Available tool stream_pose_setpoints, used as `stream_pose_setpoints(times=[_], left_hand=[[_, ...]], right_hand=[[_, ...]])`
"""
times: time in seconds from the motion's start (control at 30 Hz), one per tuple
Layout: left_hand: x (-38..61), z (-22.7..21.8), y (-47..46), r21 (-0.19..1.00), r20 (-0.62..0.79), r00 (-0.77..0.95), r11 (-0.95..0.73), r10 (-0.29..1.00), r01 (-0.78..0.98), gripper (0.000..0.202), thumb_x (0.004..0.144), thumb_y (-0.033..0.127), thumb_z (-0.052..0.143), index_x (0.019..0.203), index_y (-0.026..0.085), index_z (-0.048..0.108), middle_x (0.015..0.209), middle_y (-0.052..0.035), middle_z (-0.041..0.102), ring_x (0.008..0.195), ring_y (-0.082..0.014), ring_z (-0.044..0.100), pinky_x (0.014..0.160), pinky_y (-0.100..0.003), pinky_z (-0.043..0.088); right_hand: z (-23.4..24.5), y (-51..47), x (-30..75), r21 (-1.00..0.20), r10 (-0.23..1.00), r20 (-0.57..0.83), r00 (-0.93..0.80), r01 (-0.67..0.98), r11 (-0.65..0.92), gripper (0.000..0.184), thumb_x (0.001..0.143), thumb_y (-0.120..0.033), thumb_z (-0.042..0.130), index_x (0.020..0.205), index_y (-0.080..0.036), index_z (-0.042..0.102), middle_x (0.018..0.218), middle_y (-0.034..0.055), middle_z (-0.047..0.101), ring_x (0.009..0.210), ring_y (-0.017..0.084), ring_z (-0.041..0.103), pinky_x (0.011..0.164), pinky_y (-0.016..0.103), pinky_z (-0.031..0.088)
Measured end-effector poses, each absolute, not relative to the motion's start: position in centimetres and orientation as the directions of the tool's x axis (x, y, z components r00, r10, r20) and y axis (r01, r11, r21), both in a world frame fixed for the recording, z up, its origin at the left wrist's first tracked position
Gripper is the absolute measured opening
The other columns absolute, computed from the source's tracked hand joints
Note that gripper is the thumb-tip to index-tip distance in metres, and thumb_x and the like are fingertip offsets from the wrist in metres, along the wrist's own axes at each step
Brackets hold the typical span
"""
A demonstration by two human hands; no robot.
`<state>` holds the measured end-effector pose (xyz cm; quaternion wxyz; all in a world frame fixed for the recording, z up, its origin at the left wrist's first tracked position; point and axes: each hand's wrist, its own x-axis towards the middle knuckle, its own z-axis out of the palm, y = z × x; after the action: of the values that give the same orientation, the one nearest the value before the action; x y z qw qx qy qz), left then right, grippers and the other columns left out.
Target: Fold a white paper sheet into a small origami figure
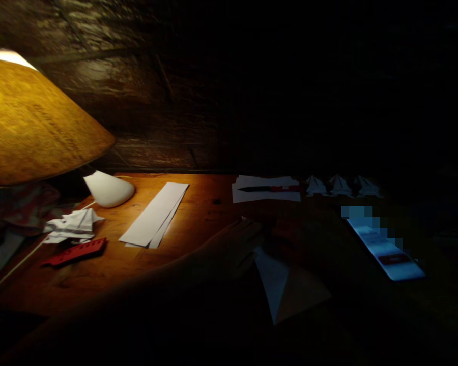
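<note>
Paper (274, 284) at lower centre of frame. Left hand (244, 246) at its upper corner, right hand (291, 241) faint in shadow; either grip: cannot tell. Risk: crooked crease, poor light hiding edges.

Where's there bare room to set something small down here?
Bare table shows between the white strips and the sheets under the knife, less between strips and lamp base. It's crowded at left, with crumpled paper beside a red object, and in front, where the left hand is at a folded sheet. Around the lit phone it's too dark to tell.
</note>
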<state>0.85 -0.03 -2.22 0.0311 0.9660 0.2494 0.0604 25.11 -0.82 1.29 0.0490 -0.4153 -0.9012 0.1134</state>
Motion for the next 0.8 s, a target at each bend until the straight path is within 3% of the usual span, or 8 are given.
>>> stream_pose_setpoints(times=[0.23,0.47,0.6,0.8], left_hand=[[0.7,-2.8,0.3,0.161,0.166,0.870,-0.883,0.465,0.441,0.044,0.093,0.025,0.055,0.135,0.013,0.056,0.142,-0.0167,0.054,0.133,-0.0346,0.048,0.112,-0.053,0.046],[0.6,-1.9,0.0,0.179,0.177,0.856,-0.872,0.485,0.457,0.041,0.092,0.022,0.057,0.132,0.014,0.056,0.133,-0.0150,0.057,0.125,-0.0313,0.052,0.108,-0.049,0.048],[0.7,-1.4,0.1,0.194,0.115,0.859,-0.859,0.499,0.473,0.029,0.094,0.024,0.058,0.121,0.014,0.060,0.124,-0.0134,0.059,0.115,-0.0304,0.054,0.098,-0.046,0.052],[0.8,-1.2,0.1,0.233,0.079,0.855,-0.844,0.512,0.483,0.030,0.093,0.022,0.058,0.122,0.015,0.059,0.127,-0.0132,0.057,0.118,-0.0308,0.052,0.100,-0.047,0.051]], right_hand=[[1.2,-0.7,25.3,-0.305,0.756,0.040,-0.654,0.712,0.632,0.019,0.092,-0.019,0.064,0.108,-0.020,0.073,0.115,0.0058,0.075,0.097,0.021,0.069,0.084,0.034,0.048],[0.6,-0.4,25.4,-0.383,0.775,0.047,-0.630,0.705,0.597,0.019,0.094,-0.021,0.060,0.107,-0.021,0.073,0.110,0.0061,0.076,0.092,0.020,0.069,0.080,0.032,0.047],[1.8,-0.6,25.2,-0.332,0.777,0.018,-0.629,0.730,0.598,0.017,0.093,-0.022,0.060,0.099,-0.019,0.076,0.103,0.0068,0.076,0.086,0.018,0.068,0.073,0.029,0.043],[3.9,-1.0,25.3,-0.193,0.763,-0.100,-0.638,0.765,0.614,0.019,0.091,-0.020,0.060,0.093,-0.021,0.079,0.099,0.0072,0.077,0.084,0.019,0.067,0.067,0.029,0.041]])
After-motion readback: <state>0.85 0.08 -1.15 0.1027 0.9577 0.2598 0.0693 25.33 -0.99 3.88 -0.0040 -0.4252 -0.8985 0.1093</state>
